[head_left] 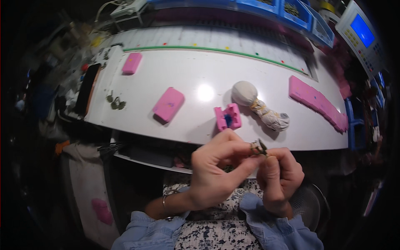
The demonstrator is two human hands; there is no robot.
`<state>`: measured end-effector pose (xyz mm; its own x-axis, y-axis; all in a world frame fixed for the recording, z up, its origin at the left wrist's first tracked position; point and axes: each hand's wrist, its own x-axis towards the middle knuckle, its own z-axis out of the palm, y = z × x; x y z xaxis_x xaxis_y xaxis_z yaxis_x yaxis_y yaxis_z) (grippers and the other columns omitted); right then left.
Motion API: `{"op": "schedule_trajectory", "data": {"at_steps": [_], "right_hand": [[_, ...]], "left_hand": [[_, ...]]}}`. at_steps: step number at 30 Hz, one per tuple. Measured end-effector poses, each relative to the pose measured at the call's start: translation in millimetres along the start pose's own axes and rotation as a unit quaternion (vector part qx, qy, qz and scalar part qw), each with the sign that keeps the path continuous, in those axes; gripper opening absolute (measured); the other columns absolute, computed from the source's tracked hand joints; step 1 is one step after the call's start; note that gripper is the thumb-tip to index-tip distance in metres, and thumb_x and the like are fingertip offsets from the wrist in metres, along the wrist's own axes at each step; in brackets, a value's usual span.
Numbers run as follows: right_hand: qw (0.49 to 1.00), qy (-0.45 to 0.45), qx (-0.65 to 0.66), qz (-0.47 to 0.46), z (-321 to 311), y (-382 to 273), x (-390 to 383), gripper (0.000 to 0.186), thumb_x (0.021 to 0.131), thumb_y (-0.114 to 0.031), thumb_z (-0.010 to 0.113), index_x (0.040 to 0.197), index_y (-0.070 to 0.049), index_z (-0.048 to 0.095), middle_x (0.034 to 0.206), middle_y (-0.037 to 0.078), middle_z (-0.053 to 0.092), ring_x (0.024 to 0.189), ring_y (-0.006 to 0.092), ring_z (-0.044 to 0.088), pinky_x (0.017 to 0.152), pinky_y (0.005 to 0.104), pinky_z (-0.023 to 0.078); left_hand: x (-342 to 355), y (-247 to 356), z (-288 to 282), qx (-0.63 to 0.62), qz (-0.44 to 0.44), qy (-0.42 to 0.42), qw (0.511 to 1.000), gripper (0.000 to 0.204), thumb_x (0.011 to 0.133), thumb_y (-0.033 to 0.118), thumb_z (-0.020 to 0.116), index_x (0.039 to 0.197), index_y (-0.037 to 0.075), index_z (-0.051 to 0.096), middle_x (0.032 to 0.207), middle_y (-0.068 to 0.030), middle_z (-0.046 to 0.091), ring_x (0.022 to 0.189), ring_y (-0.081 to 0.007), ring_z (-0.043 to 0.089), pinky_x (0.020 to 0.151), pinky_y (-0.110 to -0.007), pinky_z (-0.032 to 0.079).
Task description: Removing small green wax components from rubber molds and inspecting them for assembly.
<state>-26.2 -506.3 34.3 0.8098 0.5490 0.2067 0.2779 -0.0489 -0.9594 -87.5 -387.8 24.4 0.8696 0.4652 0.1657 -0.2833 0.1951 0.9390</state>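
Both of my hands meet below the white worktop's front edge, pinched on a small dark olive-green piece with fine bits, too small to make out. My left hand is closed on it from the left, my right hand from the right. Just beyond them an open pink block with dark blue inside stands on the worktop, beside a cloth-wrapped bundle with a round white head. Farther left lie a pink block, a smaller one and several small olive-green pieces.
Several pink blocks form a row at the right. A black phone-like object lies at the left edge. Blue bins and a control panel with screen stand at the back. A green strip crosses the rear of the worktop.
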Motion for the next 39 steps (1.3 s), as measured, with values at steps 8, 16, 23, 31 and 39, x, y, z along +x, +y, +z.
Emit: {"op": "schedule_trajectory", "data": {"at_steps": [8, 16, 23, 31, 39], "right_hand": [[0.968, 0.104, -0.124, -0.190, 18, 15, -14, 0.017, 0.075, 0.009, 0.058, 0.091, 0.007, 0.054, 0.082, 0.015, 0.058, 0.061, 0.0129, 0.055, 0.052, 0.0200, 0.046], [0.935, 0.049, -0.235, -0.259, 35, 20, 0, 0.024, 0.072, 0.012, 0.060, 0.093, 0.006, 0.053, 0.084, 0.016, 0.056, 0.065, 0.0148, 0.055, 0.052, 0.0206, 0.047], [0.898, -0.010, -0.344, -0.275, 49, 17, 13, 0.027, 0.066, 0.014, 0.062, 0.091, 0.005, 0.054, 0.080, 0.016, 0.056, 0.063, 0.0208, 0.056, 0.051, 0.0263, 0.046], [0.888, -0.046, -0.368, -0.271, 69, 2, 26, 0.025, 0.062, 0.014, 0.061, 0.086, 0.006, 0.058, 0.072, 0.015, 0.057, 0.056, 0.0232, 0.057, 0.050, 0.0263, 0.047], [0.970, -0.070, -0.227, -0.056, 59, 6, 2, 0.016, 0.072, 0.005, 0.061, 0.087, 0.000, 0.061, 0.062, 0.009, 0.054, 0.048, 0.0159, 0.051, 0.043, 0.0239, 0.040]], "left_hand": [[-12, -6, -6, -0.039, -0.034, 0.028, 0.998, 0.012, 0.076, -0.002, 0.063, 0.087, -0.001, 0.062, 0.083, -0.0018, 0.051, 0.070, -0.0039, 0.051, 0.058, -0.016, 0.042], [-13, -17, -20, -0.144, -0.077, 0.077, 0.984, 0.010, 0.077, 0.000, 0.062, 0.088, -0.001, 0.060, 0.084, -0.0003, 0.050, 0.073, -0.0040, 0.052, 0.060, -0.016, 0.043], [-13, -30, -42, -0.129, -0.032, 0.085, 0.987, 0.014, 0.076, -0.006, 0.060, 0.090, -0.004, 0.058, 0.084, -0.0018, 0.049, 0.069, -0.0042, 0.053, 0.053, -0.016, 0.042], [-11, -25, -64, -0.182, -0.087, 0.098, 0.975, 0.009, 0.078, -0.006, 0.059, 0.086, -0.006, 0.057, 0.083, -0.0020, 0.049, 0.069, -0.0036, 0.052, 0.058, -0.015, 0.043], [-12, -10, -68, -0.146, -0.082, 0.054, 0.984, 0.008, 0.080, -0.001, 0.059, 0.087, -0.004, 0.058, 0.079, -0.0004, 0.049, 0.057, -0.0030, 0.050, 0.047, -0.016, 0.039]]}}
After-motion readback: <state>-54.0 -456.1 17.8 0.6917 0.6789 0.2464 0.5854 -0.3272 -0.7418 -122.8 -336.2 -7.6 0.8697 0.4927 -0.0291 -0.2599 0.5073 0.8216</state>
